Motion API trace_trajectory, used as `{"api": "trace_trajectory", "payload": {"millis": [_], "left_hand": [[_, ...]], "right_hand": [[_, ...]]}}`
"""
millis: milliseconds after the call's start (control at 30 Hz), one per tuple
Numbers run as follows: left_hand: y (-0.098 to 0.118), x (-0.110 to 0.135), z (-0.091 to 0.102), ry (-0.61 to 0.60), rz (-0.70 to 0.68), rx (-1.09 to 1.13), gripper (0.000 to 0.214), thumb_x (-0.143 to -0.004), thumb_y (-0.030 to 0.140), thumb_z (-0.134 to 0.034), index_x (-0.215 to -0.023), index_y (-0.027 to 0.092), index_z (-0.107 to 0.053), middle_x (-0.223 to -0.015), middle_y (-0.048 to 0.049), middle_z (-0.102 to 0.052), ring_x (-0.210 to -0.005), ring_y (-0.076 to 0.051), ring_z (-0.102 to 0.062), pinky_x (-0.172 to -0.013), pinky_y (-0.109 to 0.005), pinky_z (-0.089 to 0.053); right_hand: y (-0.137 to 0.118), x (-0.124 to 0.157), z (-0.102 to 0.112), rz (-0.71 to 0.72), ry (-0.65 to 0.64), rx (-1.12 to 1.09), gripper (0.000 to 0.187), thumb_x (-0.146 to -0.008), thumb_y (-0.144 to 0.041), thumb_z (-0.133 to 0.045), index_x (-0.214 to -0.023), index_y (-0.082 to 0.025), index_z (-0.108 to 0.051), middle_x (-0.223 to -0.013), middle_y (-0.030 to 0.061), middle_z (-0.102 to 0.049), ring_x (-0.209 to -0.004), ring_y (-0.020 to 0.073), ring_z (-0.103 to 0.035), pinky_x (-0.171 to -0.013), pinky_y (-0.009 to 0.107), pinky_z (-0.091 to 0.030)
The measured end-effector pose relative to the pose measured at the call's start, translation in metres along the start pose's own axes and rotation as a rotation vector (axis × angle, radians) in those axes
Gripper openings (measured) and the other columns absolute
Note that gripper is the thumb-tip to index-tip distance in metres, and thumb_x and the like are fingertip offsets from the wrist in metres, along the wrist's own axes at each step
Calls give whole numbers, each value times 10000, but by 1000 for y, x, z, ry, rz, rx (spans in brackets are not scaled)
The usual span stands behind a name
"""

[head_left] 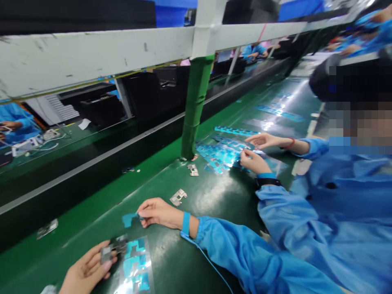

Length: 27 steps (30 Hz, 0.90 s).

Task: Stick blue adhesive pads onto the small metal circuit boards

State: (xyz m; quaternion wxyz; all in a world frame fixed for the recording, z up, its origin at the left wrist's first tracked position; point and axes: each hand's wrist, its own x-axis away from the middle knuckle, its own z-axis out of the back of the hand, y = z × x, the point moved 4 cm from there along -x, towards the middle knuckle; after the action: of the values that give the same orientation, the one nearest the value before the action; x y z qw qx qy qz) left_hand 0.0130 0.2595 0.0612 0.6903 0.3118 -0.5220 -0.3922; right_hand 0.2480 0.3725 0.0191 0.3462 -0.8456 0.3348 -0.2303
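My left hand [88,265] is closed around a small electronic board [118,245] with a grey metal part, at the lower left. Between the thumb and fingers of my right hand [159,213] is a piece of blue film [129,219], hanging to the left over the green bench. A clear sheet [149,261] bearing several blue film pieces lies beside the board, partly behind my left hand. Just beyond my right hand rests a silvery board [178,197]. My right wrist wears a blue strap with a cord.
At the right a co-worker in blue handles film sheets [219,157] with both hands [255,162]. More boards lie by the green post [196,110] and at the left [47,228]. A dark channel [92,163] runs behind the bench [171,253], and a white beam [92,57] crosses above.
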Motion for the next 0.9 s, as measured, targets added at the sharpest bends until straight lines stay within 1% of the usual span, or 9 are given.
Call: {"api": "trace_trajectory", "payload": {"millis": [33,100,167,233,333,467,567,733,900], "left_hand": [[9,-5,-10,-67,8,17,639,-537,581,-896,-1065,286,-688,-999,-53,-806,-1024,-345,-740,-734,-371,-609],[30,-19,-26,-98,-69,45,675,-566,511,-911,-1109,202,-655,-1007,-114,-797,-996,-332,-748,-725,-344,-606],[46,-36,-39,-108,-168,70,649,-612,467,-898,-1122,163,-634,-1009,-136,-790,-987,-317,-749,-720,-329,-601],[53,-51,-50,-131,-249,101,616,-634,424,-890,-1123,149,-634,-1028,-139,-784,-980,-300,-749,-741,-326,-601],[48,-62,-58,-179,-318,152,577,-647,362,-888,-1119,143,-638,-1070,-133,-777,-1006,-276,-742,-875,-352,-593],[38,-60,-61,-208,-326,146,514,-701,318,-856,-1133,146,-637,-1114,-120,-768,-1046,-264,-733,-1011,-400,-549],[39,-55,-62,-177,-311,150,533,-709,320,-851,-1160,149,-626,-1081,-106,-777,-1023,-252,-740,-973,-370,-568],[38,-53,-67,-155,-219,162,611,-697,350,-845,-1209,150,-577,-1013,-106,-786,-952,-258,-759,-724,-281,-598],[33,-53,-68,-140,-214,168,603,-710,348,-826,-1220,142,-579,-1058,-105,-780,-984,-238,-748,-822,-286,-595]], "right_hand": [[-2,-2,1,27,15,-6,480,-594,-444,-946,-863,-127,-706,-669,-2,-705,-612,128,-682,-679,300,-565],[-6,-6,1,81,39,-15,447,-616,-437,-937,-855,-137,-707,-689,-4,-704,-620,123,-674,-697,303,-555],[-10,-9,0,139,64,-19,418,-622,-427,-935,-844,-147,-718,-740,-1,-714,-655,124,-676,-743,314,-548],[-15,-10,-1,202,95,-17,393,-633,-423,-929,-853,-161,-735,-798,2,-727,-728,130,-684,-810,320,-534],[-19,-10,1,273,141,18,365,-640,-408,-925,-870,-180,-758,-822,-3,-736,-790,130,-670,-841,298,-504],[-18,-10,2,267,143,120,331,-624,-375,-930,-811,-154,-769,-803,25,-747,-754,140,-655,-784,292,-489],[-18,-9,4,228,126,176,334,-609,-370,-932,-790,-146,-761,-777,31,-743,-732,148,-652,-749,293,-486],[-20,-9,11,166,123,225,360,-601,-395,-929,-770,-135,-747,-717,26,-722,-674,142,-635,-701,289,-481],[-20,-9,13,130,139,248,383,-606,-424,-922,-763,-127,-739,-714,32,-714,-662,138,-634,-686,286,-486]]}}
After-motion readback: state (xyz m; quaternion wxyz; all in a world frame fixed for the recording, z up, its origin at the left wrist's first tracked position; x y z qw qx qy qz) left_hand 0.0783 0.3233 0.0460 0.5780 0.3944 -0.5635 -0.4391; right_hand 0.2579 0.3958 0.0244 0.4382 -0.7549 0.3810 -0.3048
